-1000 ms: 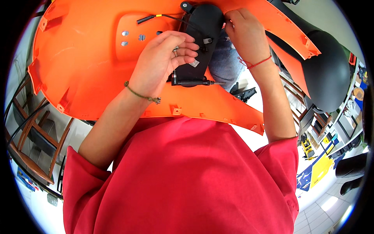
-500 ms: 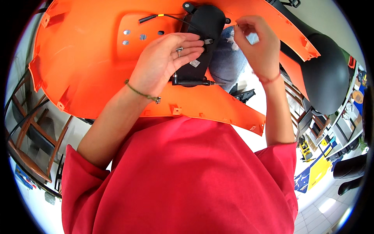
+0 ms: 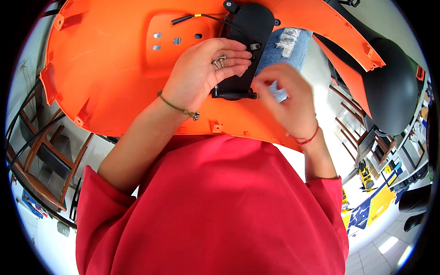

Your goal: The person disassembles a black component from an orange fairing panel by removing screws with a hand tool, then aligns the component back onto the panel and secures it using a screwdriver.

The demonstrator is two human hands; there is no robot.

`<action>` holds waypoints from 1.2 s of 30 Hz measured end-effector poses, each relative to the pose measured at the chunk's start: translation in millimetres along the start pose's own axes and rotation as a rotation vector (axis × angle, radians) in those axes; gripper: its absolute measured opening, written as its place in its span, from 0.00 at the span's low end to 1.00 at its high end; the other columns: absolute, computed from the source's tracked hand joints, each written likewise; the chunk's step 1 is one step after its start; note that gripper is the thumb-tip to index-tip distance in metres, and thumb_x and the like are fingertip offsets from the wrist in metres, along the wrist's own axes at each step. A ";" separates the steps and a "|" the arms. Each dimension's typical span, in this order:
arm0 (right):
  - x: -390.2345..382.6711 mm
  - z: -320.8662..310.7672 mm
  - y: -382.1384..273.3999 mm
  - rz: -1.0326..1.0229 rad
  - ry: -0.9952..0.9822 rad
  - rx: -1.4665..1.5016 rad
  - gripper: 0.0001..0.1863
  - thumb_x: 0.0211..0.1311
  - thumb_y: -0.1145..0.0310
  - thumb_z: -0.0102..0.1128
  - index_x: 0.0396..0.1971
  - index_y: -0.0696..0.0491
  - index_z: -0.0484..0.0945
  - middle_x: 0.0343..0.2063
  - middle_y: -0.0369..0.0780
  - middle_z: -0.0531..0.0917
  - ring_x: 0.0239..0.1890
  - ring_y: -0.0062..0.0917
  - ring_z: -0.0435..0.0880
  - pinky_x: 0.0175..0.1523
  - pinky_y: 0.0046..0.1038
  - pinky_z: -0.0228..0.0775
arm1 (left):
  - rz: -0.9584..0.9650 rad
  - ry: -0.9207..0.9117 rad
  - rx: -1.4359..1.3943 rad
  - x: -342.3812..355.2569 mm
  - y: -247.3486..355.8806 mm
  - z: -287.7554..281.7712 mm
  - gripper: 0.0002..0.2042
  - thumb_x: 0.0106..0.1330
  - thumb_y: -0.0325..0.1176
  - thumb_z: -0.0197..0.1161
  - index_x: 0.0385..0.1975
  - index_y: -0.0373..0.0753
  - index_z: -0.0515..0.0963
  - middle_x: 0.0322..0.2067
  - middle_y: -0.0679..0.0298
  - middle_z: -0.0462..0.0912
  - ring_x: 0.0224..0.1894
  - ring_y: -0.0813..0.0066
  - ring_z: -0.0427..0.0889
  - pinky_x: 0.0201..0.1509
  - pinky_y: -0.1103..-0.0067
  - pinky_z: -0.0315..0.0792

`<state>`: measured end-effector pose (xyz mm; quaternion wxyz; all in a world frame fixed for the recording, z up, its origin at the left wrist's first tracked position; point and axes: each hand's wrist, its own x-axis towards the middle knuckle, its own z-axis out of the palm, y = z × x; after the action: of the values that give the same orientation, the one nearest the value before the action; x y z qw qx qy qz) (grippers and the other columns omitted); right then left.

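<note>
- Left hand (image 3: 201, 66) cups metal screws (image 3: 220, 62) in curled fingers.
- Right hand (image 3: 289, 98), blurred, bends near the right end of the black tool (image 3: 236, 95); cannot tell its grip.
- Black box (image 3: 253, 25) lies on the orange panel (image 3: 110, 87).

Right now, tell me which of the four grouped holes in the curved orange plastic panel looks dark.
The rightmost oval hole, nearest the bare left hand; the other three holes, to its left, show pale.
</note>
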<state>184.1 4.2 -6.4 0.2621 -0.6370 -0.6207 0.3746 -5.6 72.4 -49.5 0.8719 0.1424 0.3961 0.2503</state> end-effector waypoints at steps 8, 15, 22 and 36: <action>-13.8 53.0 13.9 -0.391 -0.142 -0.388 0.14 0.44 0.71 0.67 0.35 0.54 0.77 0.34 0.37 0.76 0.38 0.30 0.76 0.40 0.30 0.69 | 0.091 0.102 -0.007 2.5 4.5 4.2 0.18 0.74 0.39 0.46 0.48 0.28 0.72 0.48 0.50 0.78 0.51 0.64 0.78 0.59 0.73 0.72; -9.1 43.9 -2.2 -0.185 -0.097 -0.062 0.10 0.54 0.73 0.61 0.37 0.56 0.76 0.33 0.42 0.78 0.37 0.34 0.79 0.41 0.35 0.72 | 0.314 0.245 -0.153 3.4 35.2 -14.8 0.14 0.72 0.36 0.50 0.46 0.30 0.73 0.46 0.54 0.78 0.46 0.68 0.79 0.55 0.76 0.74; 20.0 0.5 -37.2 0.116 0.085 0.109 0.13 0.62 0.71 0.61 0.45 0.58 0.77 0.27 0.37 0.81 0.27 0.18 0.81 0.33 0.19 0.71 | 0.291 0.308 -0.168 -4.6 27.0 -16.9 0.13 0.71 0.36 0.51 0.44 0.31 0.73 0.42 0.57 0.78 0.42 0.70 0.77 0.50 0.77 0.73; 82.2 15.0 -39.8 0.134 0.146 0.110 0.12 0.67 0.69 0.57 0.47 0.56 0.78 0.20 0.35 0.83 0.22 0.12 0.78 0.27 0.15 0.65 | 0.158 0.189 -0.150 -6.6 9.8 -12.4 0.11 0.70 0.35 0.53 0.42 0.33 0.75 0.39 0.60 0.79 0.39 0.74 0.76 0.47 0.79 0.71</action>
<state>144.2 87.0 4.2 0.3157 -0.6874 -0.5343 0.3773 -22.0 77.6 -49.0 0.8163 0.0835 0.4444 0.3596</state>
